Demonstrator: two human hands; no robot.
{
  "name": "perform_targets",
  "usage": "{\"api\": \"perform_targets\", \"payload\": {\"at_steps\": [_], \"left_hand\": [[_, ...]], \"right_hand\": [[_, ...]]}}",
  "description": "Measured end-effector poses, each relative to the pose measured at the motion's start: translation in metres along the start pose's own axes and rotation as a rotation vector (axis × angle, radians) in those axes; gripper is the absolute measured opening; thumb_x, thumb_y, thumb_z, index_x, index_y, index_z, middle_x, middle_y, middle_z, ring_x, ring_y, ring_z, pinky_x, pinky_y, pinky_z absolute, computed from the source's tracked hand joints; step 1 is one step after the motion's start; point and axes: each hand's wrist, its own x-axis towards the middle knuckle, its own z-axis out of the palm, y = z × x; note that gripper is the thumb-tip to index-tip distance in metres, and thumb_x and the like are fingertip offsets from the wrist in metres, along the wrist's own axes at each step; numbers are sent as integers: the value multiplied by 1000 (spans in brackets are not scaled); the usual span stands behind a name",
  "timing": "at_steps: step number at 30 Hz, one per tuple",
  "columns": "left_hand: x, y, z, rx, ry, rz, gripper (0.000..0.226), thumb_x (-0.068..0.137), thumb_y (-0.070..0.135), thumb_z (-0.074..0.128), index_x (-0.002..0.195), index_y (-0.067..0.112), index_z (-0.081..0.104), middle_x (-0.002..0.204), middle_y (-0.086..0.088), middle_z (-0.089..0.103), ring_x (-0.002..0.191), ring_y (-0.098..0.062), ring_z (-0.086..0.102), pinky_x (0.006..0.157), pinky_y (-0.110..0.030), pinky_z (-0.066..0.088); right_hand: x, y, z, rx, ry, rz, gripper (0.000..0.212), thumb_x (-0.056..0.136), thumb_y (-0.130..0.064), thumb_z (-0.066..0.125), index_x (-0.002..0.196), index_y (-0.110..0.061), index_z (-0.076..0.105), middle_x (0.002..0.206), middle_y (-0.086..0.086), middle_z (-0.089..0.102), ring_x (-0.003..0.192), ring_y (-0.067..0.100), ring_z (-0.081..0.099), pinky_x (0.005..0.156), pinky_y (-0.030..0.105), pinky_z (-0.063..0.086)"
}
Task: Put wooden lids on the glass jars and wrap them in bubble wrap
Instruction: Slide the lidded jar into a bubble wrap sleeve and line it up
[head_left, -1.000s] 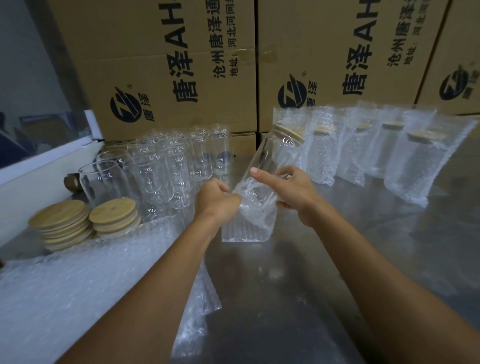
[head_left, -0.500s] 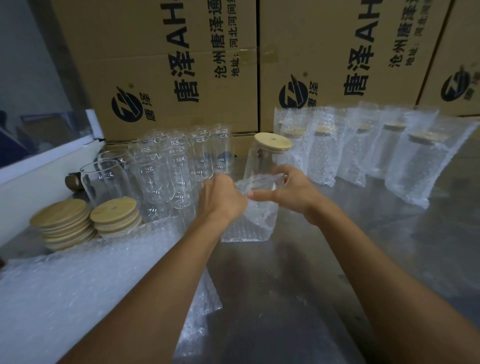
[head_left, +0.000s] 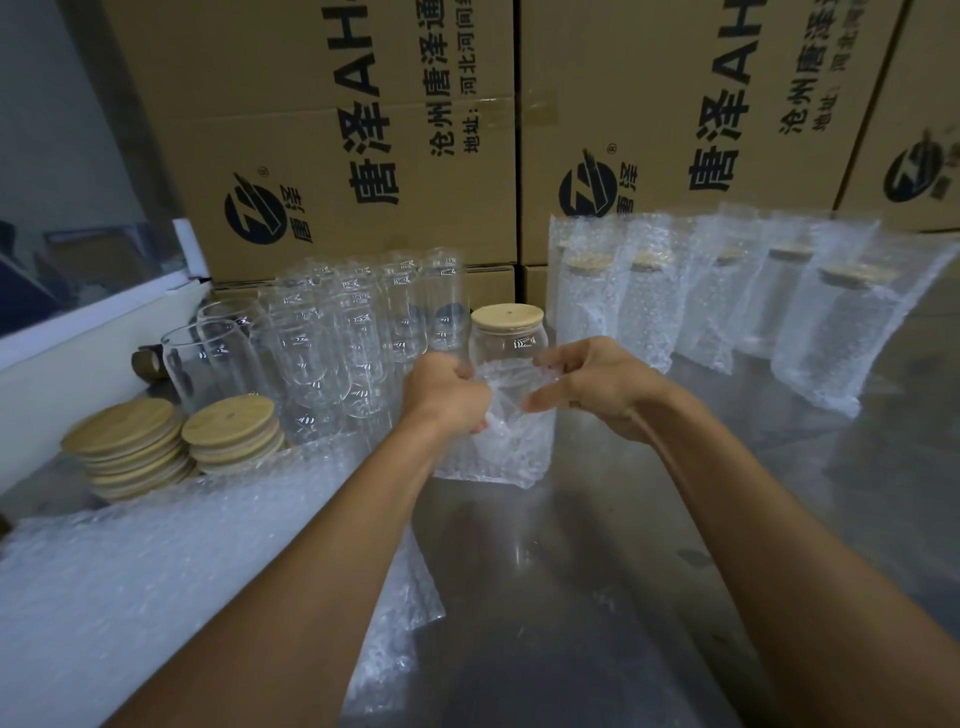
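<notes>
Around the jar (head_left: 508, 340), both hands grip the bubble-wrap bag (head_left: 498, 447).

Two bare forearms reach forward from the near edge of the counter and converge toward its middle. The left hand (head_left: 447, 397) is curled into a fist, knuckles up, pinching the rim of a clear bubble-wrap pouch (head_left: 493, 441). The right hand (head_left: 597, 387), fingers bent and thumb forward, grips the pouch's opposite rim.

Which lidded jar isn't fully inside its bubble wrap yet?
The lidded jar between both hands: its wooden lid and shoulder stick out of the bubble bag. The wrapped jars on the right are fully covered.
</notes>
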Motion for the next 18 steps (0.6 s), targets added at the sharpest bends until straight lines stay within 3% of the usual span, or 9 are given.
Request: {"api": "perform_targets", "payload": {"at_steps": [5, 9, 10, 13, 15, 18], "left_hand": [[4, 9, -10, -81, 44, -23, 29, 85, -2, 56, 111, 5, 68, 63, -4, 66, 44, -10, 63, 46, -21, 50], [4, 22, -19, -151, 48, -21, 23, 88, -4, 55, 105, 4, 68, 65, -6, 65, 41, -8, 62, 39, -18, 43], [3, 25, -21, -170, 48, -19, 23, 88, -4, 54, 104, 5, 68, 67, -7, 65, 41, -8, 62, 38, -18, 43], [2, 38, -28, -209, 61, -6, 21, 88, -6, 51, 88, 7, 68, 66, -8, 65, 39, -8, 60, 39, -19, 45], [0, 46, -34, -227, 72, 18, 24, 87, -8, 51, 80, 9, 67, 63, -9, 65, 39, -8, 59, 40, -19, 47], [-2, 57, -40, -245, 86, 48, 22, 86, -9, 53, 85, 6, 69, 67, -10, 66, 38, -7, 58, 41, -19, 48]], "right_hand": [[-5, -11, -2, 158, 46, -28, 31, 79, 14, 71, 99, -9, 72, 98, 8, 67, 93, 17, 62, 91, 31, 54], [-12, -22, -4, 289, 53, -46, 26, 85, 15, 61, 86, -8, 71, 68, -1, 70, 77, 12, 61, 74, 23, 52], [-13, -25, -5, 311, 51, -56, 24, 85, 15, 61, 86, -7, 72, 69, -2, 71, 80, 12, 62, 77, 24, 53], [-16, -32, -6, 385, 60, -74, 20, 85, 11, 63, 93, -4, 72, 106, 8, 72, 107, 21, 64, 93, 30, 54], [-17, -36, -8, 426, 75, -89, 20, 85, 9, 64, 99, -2, 72, 119, 8, 68, 113, 22, 61, 84, 24, 56], [-19, -39, -10, 472, 81, -117, 23, 87, 8, 64, 108, 1, 72, 124, 8, 65, 112, 21, 59, 75, 17, 56]]}}
